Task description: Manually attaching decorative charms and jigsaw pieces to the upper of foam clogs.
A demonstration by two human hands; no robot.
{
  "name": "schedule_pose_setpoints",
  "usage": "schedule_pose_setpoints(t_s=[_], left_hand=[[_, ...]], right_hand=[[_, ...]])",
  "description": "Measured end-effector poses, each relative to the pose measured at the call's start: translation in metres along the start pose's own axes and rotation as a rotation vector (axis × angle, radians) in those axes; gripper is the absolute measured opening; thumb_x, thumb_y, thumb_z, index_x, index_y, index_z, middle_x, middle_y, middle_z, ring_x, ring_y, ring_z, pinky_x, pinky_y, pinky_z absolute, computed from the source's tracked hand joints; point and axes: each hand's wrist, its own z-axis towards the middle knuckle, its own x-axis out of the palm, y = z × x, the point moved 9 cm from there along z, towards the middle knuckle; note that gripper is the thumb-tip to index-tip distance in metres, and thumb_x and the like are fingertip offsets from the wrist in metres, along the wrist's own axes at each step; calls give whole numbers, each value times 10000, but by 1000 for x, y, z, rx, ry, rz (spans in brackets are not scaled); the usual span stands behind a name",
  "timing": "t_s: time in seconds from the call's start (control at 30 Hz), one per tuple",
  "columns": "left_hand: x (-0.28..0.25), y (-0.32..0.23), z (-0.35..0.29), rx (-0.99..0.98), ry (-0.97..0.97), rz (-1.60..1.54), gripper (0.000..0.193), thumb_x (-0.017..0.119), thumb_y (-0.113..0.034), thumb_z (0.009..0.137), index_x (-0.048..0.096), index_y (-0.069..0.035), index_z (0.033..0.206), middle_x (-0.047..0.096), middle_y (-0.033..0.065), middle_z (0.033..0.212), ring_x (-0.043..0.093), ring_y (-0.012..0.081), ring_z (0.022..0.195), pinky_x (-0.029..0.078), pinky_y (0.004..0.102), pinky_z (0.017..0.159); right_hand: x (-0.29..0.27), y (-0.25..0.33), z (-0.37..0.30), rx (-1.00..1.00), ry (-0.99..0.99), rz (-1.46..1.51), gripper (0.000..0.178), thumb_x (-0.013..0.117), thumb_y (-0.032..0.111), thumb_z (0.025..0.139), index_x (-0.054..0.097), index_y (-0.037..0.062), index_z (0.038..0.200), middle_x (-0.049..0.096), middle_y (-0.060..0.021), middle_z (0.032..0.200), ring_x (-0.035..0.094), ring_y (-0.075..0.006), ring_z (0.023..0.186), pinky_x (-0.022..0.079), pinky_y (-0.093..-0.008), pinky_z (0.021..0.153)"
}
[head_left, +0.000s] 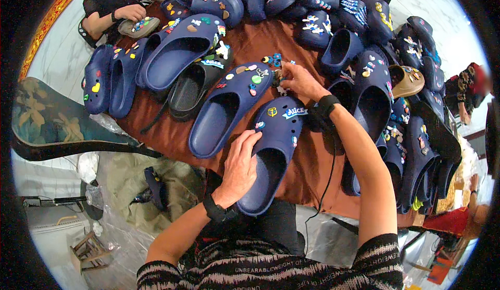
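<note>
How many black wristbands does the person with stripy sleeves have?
2. One wristband is by the left hand, which touches a navy clog; the other wristband is by the right hand, near small charms. Neither looks hidden.

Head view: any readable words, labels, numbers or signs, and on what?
Wording not copied; locations only.
Light-blue banner charm on navy clog under left hand: one word, legible.
Similar charm on black clog: small lettering.
Patterned top: printed phrases, partly legible.
Lettered clog, upper right: too blurred.
</note>
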Motion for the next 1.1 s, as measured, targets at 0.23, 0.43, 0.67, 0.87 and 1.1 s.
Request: schedule_pose_setpoints(t_s=[0.23,0.43,0.67,0.87,1.1], left_hand=[[-2,1,0,22,-12,3,513,524,75,863,486,-23,1366,477,209,1390,457,397,1324,371,447,1124],[-1,0,0,26,-14,6,534,544,85,851,488,-29,1369,477,206,1396,460,399,1321,375,448,1123],[0,1,-1,9,-12,10,541,548,84,847,492,-45,1370,477,200,1400,462,397,1322,380,451,1119],[0,1,-1,7,3,21,522,538,70,854,495,-42,1362,474,197,1401,463,396,1317,378,449,1119],[3,2,0,16,-2,32,529,544,62,855,486,-37,1371,470,202,1405,450,392,1328,355,447,1138]], right_hand=[[-4,19,-37,225,260,358,136,672,158,950,624,38,991,619,-1,802,594,-79,709,488,-255,633],[2,28,-51,231,323,341,135,688,181,943,657,54,909,619,33,778,564,-50,691,476,-231,617],[7,46,-44,119,427,91,178,732,166,876,677,1,913,660,-39,775,624,-138,676,520,-301,621],[9,56,-42,140,465,-126,216,737,178,854,658,-14,914,656,-81,744,646,-176,618,512,-326,577],[11,49,-41,191,492,-430,398,731,364,827,687,-23,908,683,-155,777,688,-250,631,526,-376,603]])
